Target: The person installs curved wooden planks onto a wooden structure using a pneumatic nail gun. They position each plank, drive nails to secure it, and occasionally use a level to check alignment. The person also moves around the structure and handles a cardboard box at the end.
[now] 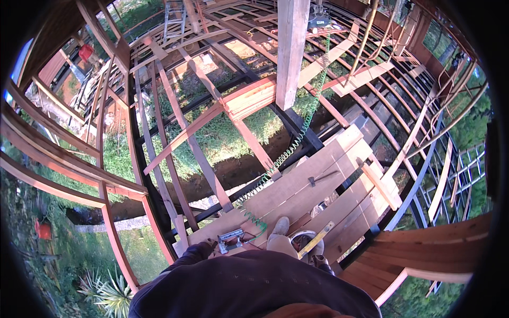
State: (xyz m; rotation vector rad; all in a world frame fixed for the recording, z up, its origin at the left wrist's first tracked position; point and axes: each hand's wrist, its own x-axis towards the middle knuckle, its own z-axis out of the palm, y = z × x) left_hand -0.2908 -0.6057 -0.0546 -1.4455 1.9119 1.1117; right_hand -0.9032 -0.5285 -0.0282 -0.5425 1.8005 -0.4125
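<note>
My left hand point(210, 244), at the end of a dark sleeve, is right beside a silver nail gun point(230, 239) low over the boards. Its fingers are too small and dark to show whether they grip the tool. A green coiled air hose point(303, 127) runs from the nail gun across the planks toward the far post. On my right, what shows of my right hand point(320, 261) is close to a round bucket point(297, 239) and a yellow level-like bar point(319, 238) lying across it. Its fingers are mostly hidden. A hammer point(322, 178) lies on the planks ahead.
I stand on loose wide planks point(286, 193) over open joists point(199, 153), with ground and plants below. A thick wooden post point(291, 58) rises ahead beside stacked boards point(250, 99). Railing frames point(69, 175) flank the left. A short board point(380, 186) lies at right; a compressor point(318, 22) sits far back.
</note>
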